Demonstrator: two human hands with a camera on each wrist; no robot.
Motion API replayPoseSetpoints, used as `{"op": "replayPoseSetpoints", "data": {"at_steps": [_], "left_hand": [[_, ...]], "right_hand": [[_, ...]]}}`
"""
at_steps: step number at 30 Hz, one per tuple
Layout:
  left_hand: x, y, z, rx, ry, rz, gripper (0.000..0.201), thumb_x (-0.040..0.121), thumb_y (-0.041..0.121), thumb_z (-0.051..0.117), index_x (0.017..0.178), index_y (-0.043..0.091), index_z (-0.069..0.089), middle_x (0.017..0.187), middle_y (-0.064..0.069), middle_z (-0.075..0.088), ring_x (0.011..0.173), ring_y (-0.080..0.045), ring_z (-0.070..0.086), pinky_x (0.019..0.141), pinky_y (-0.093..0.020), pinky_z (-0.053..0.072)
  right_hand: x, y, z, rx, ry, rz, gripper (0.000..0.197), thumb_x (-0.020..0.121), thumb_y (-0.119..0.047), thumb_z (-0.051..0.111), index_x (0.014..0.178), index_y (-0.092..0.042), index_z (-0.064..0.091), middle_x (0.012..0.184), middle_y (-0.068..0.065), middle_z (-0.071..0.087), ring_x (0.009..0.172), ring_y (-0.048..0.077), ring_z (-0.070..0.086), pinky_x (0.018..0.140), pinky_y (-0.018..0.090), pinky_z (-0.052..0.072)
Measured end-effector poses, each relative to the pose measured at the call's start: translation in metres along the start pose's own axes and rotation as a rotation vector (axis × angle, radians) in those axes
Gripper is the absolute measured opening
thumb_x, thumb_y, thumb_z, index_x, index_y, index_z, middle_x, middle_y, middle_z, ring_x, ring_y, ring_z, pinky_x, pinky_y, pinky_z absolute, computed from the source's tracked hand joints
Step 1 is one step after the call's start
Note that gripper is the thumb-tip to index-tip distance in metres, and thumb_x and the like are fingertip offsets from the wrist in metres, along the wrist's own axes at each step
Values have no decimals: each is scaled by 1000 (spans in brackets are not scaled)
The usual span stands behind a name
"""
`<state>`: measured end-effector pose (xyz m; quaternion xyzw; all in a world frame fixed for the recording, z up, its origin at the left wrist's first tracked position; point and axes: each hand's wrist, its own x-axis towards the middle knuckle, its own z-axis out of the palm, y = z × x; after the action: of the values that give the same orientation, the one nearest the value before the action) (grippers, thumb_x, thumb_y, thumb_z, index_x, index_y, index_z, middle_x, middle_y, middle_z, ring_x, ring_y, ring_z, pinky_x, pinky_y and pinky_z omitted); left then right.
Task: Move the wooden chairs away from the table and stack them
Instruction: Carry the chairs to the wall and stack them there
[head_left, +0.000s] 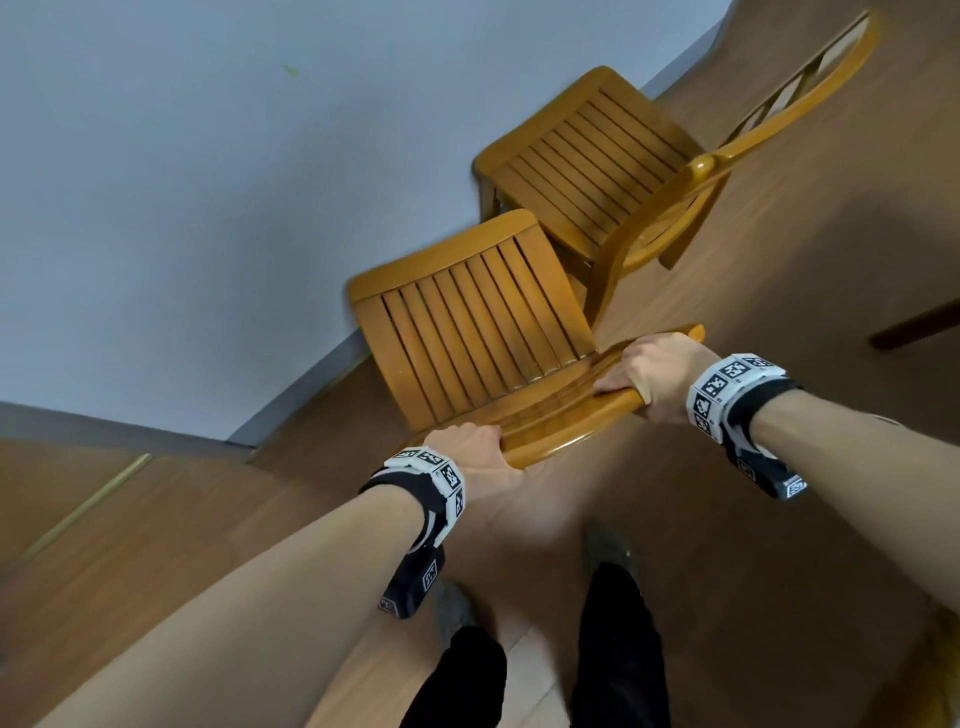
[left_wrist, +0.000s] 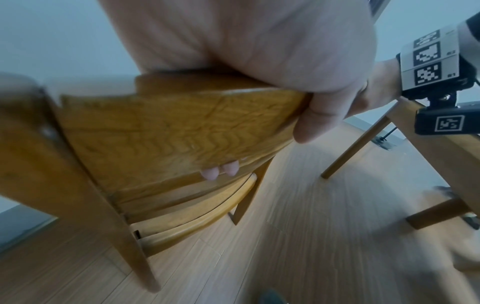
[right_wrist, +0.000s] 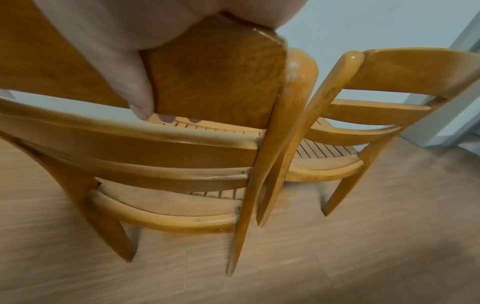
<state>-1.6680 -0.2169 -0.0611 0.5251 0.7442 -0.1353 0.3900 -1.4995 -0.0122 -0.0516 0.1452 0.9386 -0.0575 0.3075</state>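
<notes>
A wooden chair (head_left: 467, 322) with a slatted seat stands just in front of me, seat facing the wall. My left hand (head_left: 475, 449) grips the left end of its curved top rail (head_left: 550, 423), and my right hand (head_left: 652, 371) grips the right end. In the left wrist view my fingertips (left_wrist: 221, 170) curl under the rail (left_wrist: 168, 127). In the right wrist view my thumb (right_wrist: 132, 82) lies on the rail's back (right_wrist: 215, 82). A second wooden chair (head_left: 592, 171) stands beyond it by the wall, its back post (right_wrist: 327, 115) close beside the held chair's post (right_wrist: 270, 144).
A pale wall (head_left: 208, 182) with a grey skirting (head_left: 301, 395) runs along the left. Wooden floor (head_left: 156, 545) lies all around. A dark wooden table leg (head_left: 914, 325) shows at the right edge, and more legs (left_wrist: 355, 142) appear in the left wrist view. My legs (head_left: 618, 649) are below.
</notes>
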Motion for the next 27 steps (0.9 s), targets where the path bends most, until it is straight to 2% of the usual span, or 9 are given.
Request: {"op": "replayPoseSetpoints", "data": {"at_steps": [3, 7, 10, 12, 15, 18, 22, 24, 27], "left_hand": [[13, 15, -11, -36, 8, -45, 53, 70, 66, 43, 103, 27, 56, 88, 2, 62, 80, -22, 61, 72, -33, 48], [41, 40, -31, -111, 4, -105, 39, 73, 60, 51, 96, 28, 54, 83, 4, 61, 78, -20, 61, 70, -32, 49], [69, 55, -51, -152, 11, -135, 35, 72, 57, 52, 91, 28, 53, 83, 3, 62, 75, -20, 62, 67, -32, 51], [88, 65, -64, -180, 13, -149, 37, 71, 56, 52, 94, 27, 54, 85, 2, 62, 75, -21, 62, 69, -34, 53], [111, 74, -86, -190, 22, -176, 41, 71, 54, 53, 100, 25, 56, 87, 1, 62, 77, -21, 61, 74, -37, 54], [122, 70, -103, -142, 29, -173, 43, 72, 53, 53, 104, 25, 59, 87, 3, 63, 77, -20, 61, 76, -38, 55], [124, 70, -108, -82, -15, -168, 45, 71, 55, 52, 105, 26, 60, 86, 3, 62, 77, -21, 61, 74, -38, 55], [122, 73, -108, -63, -29, -162, 45, 72, 54, 52, 106, 25, 59, 86, 3, 61, 77, -21, 60, 73, -36, 54], [118, 76, -111, -69, -40, -160, 47, 75, 56, 53, 110, 24, 59, 86, 3, 60, 77, -21, 60, 74, -35, 55]], "right_hand": [[12, 31, -3, -39, 12, -53, 36, 75, -50, 50, 110, -48, 51, 93, -18, 67, 91, 14, 63, 85, 40, 54], [28, 73, -19, -78, 21, -44, 39, 74, -48, 47, 112, -50, 56, 95, -20, 69, 97, 13, 64, 96, 41, 49], [43, 106, -38, -68, 32, -11, 32, 79, -46, 52, 110, -53, 57, 94, -19, 68, 94, 16, 64, 88, 42, 53], [55, 128, -50, -75, 33, 27, 31, 81, -42, 53, 108, -57, 55, 90, -17, 66, 90, 19, 62, 82, 42, 55], [75, 152, -67, -84, 41, 44, 38, 80, -38, 52, 110, -60, 55, 90, -15, 65, 89, 20, 61, 81, 42, 55], [89, 165, -80, -119, 32, 8, 36, 79, -37, 53, 108, -59, 56, 89, -15, 65, 85, 19, 62, 77, 40, 56], [93, 173, -82, -185, 24, -69, 18, 83, -38, 56, 97, -50, 57, 83, -14, 61, 77, 14, 60, 70, 36, 55], [90, 173, -77, -197, 38, -86, 13, 83, -38, 57, 93, -47, 57, 81, -14, 60, 77, 13, 58, 70, 35, 54], [89, 171, -79, -175, 24, -78, 18, 83, -41, 54, 98, -51, 57, 83, -13, 60, 80, 15, 59, 74, 37, 54]]}}
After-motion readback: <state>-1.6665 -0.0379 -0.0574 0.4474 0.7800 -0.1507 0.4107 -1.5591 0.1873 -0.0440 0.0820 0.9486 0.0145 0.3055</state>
